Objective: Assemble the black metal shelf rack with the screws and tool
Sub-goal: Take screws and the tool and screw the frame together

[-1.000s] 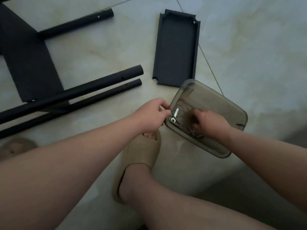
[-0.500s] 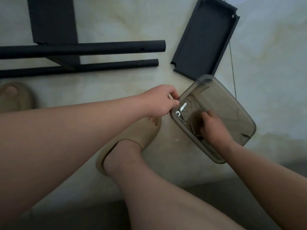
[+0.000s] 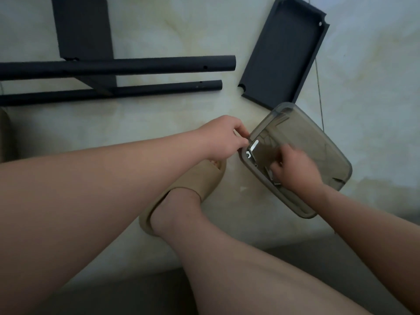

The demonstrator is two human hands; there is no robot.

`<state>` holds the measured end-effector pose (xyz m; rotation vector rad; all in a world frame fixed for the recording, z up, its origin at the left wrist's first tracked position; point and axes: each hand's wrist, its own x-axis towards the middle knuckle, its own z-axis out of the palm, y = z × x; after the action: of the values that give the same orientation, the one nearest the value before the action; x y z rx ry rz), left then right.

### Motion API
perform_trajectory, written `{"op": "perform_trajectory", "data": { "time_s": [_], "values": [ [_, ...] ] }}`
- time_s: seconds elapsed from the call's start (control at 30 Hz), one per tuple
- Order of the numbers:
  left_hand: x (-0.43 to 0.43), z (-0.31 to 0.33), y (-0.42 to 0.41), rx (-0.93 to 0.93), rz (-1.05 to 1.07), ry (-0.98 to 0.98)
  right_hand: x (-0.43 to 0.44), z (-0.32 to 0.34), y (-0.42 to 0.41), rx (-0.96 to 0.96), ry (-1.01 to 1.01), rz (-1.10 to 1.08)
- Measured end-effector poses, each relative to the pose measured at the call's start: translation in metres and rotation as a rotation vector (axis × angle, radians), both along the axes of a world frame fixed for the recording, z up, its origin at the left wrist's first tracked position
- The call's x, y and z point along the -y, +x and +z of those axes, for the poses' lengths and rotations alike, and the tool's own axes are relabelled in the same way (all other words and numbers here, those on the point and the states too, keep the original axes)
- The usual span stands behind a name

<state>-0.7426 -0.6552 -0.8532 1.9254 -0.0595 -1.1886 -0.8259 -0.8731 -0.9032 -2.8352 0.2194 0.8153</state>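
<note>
A smoky clear plastic tray [image 3: 327, 153] lies on the floor and holds a small silver wrench [image 3: 251, 149] and dark screws [image 3: 270, 176]. My left hand [image 3: 222, 139] pinches the tray's near left rim. My right hand [image 3: 293, 167] reaches inside it, fingers curled over the screws; what they grip is hidden. Two black metal tubes [image 3: 141, 65] of the partly built rack lie at the upper left, joined to a black shelf panel [image 3: 81, 28]. A loose black shelf panel [image 3: 284, 55] lies at the upper right, just beyond the tray.
My right foot in a beige slipper [image 3: 181, 192] rests on the pale tiled floor [image 3: 159, 123] beside the tray. Another slipper edge [image 3: 4, 133] shows at the far left. My leg fills the lower middle.
The view has swung left, so the tubes now lie level. My left hand keeps its pinch on the tray rim. My right hand has shifted slightly among the screws.
</note>
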Motion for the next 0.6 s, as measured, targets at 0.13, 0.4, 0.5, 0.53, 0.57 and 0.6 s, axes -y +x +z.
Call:
{"op": "perform_trajectory", "data": {
  "time_s": [0.13,0.4,0.5,0.53,0.57,0.6],
  "values": [
    [-0.022,0.017,0.003,0.016,-0.015,0.026,-0.025,0.044,0.015,0.023,0.128,-0.102],
    [-0.118,0.092,0.028,0.217,-0.036,0.059,-0.105,0.158,0.056,0.229,0.339,-0.077],
    [-0.169,0.119,0.04,0.308,-0.024,0.075,-0.153,0.189,0.082,0.218,0.457,-0.04],
    [-0.186,0.128,0.044,0.335,-0.023,0.085,-0.169,0.198,0.091,0.194,0.477,-0.033],
    [-0.205,0.135,0.05,0.361,-0.029,0.098,-0.185,0.204,0.1,0.171,0.486,-0.026],
    [-0.223,0.142,0.056,0.386,-0.042,0.121,-0.201,0.209,0.109,0.155,0.495,-0.022]
  ]
}}
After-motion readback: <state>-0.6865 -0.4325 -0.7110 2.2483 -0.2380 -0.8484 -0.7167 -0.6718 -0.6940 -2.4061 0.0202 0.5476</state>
